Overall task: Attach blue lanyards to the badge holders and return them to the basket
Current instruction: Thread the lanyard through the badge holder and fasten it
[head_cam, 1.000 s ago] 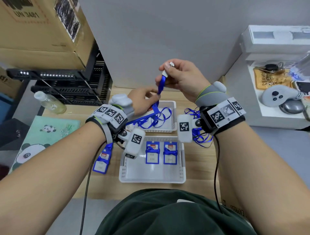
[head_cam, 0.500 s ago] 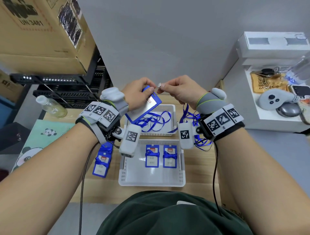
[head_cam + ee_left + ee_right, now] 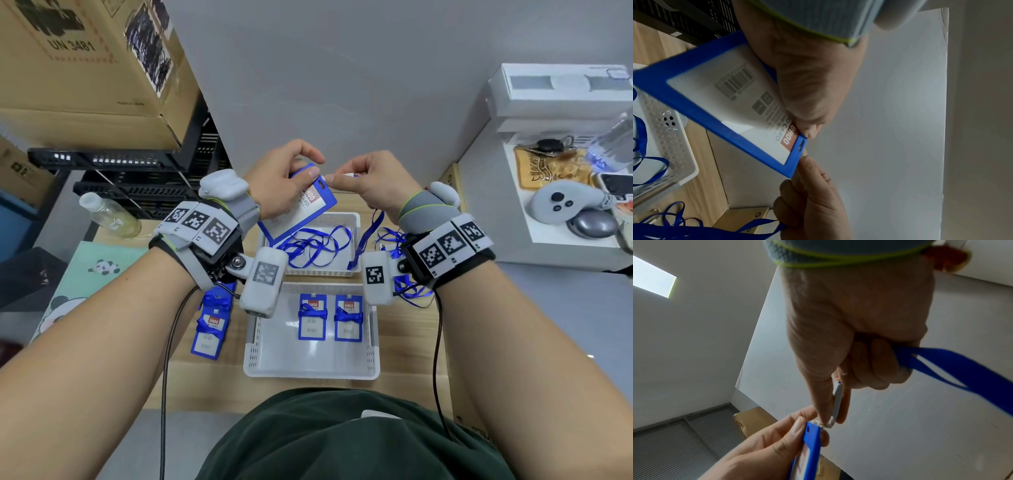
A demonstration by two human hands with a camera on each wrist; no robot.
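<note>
My left hand [image 3: 286,178] grips a blue-framed badge holder [image 3: 301,212] [image 3: 719,104] by its slotted top edge, raised above the far basket. My right hand [image 3: 370,181] pinches the silver clip [image 3: 837,404] of a blue lanyard [image 3: 368,236] [image 3: 953,366] and holds its tip against the holder's top slot [image 3: 813,426]. The lanyard strap runs out of the right fist and hangs down to the table. Two badge holders with lanyards wrapped round them [image 3: 330,320] lie in the near white basket [image 3: 310,371].
The far white basket [image 3: 356,219] holds loose blue lanyards [image 3: 313,245]. More lanyards [image 3: 409,289] lie on the table at the right. Another wrapped badge holder [image 3: 209,323] lies left of the near basket. A bottle [image 3: 109,216] and panda notebook [image 3: 85,270] are at the left.
My left hand lifted the badge holder up from the far basket. My right hand came down from its raised position and brought the lanyard clip to the holder's top edge.
</note>
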